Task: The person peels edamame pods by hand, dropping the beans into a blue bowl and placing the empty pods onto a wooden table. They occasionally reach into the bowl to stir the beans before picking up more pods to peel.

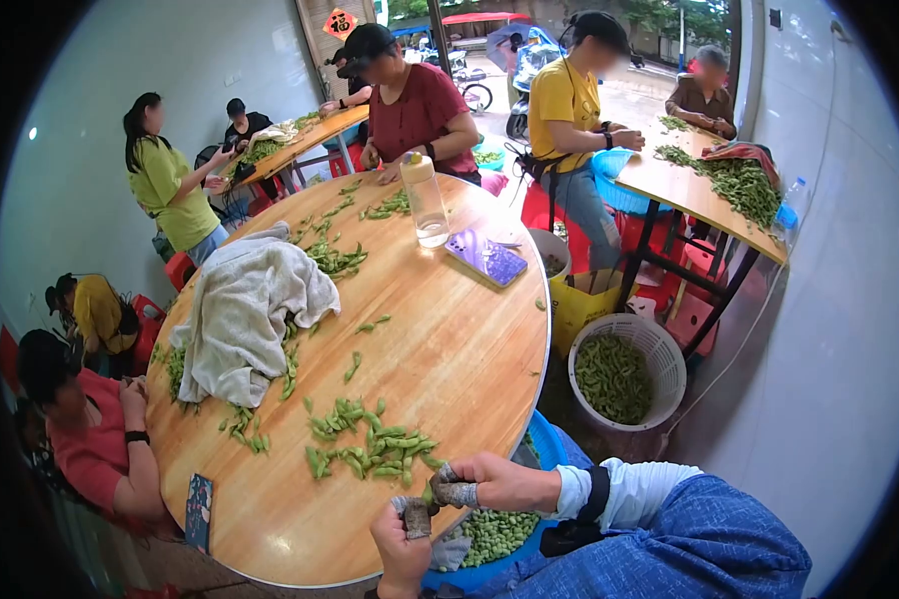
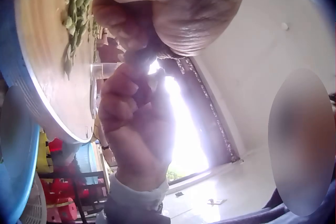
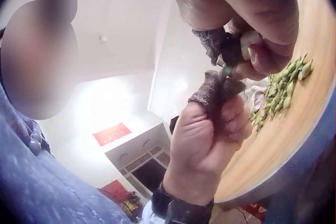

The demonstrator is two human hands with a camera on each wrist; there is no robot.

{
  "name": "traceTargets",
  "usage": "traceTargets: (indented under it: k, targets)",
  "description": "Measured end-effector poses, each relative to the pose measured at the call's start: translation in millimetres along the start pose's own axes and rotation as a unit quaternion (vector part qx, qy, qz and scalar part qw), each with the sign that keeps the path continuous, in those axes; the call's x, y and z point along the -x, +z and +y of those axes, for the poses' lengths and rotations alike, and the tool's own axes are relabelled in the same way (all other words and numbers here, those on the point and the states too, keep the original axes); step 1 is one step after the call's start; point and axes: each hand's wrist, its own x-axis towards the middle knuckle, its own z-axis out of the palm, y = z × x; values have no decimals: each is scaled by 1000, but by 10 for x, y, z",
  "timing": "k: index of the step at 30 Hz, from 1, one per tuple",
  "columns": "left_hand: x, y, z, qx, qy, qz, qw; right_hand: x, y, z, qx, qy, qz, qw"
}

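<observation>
My right hand and left hand meet at the near edge of the round wooden table. Grey wraps cover several of my thumb and finger tips. Between the two hands a small green bean pod is pinched, mostly hidden by the fingers. In the right wrist view only a bit of green shows between the wrapped tips. Just beyond lies a loose pile of green bean pods. Below the hands, a blue basin holds shelled green beans.
A grey towel covers more pods on the table. A bottle, a purple phone and a dark patterned phone lie or stand there too. A white basket of pods is on the floor. Several people sit or stand around.
</observation>
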Motion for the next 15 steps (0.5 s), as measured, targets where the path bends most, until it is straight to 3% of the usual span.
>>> traceTargets:
  k: [5,8,15]
  targets:
    - [1,28,61,18,1,-9,1000,-27,-7,62,-4,13,6,1000]
    - [5,42,65,-7,44,-22,999,-7,2,30,-13,25,6,1000]
    - [7,-50,-167,-12,15,-45,999,-113,-31,303,-55,38,-2,998]
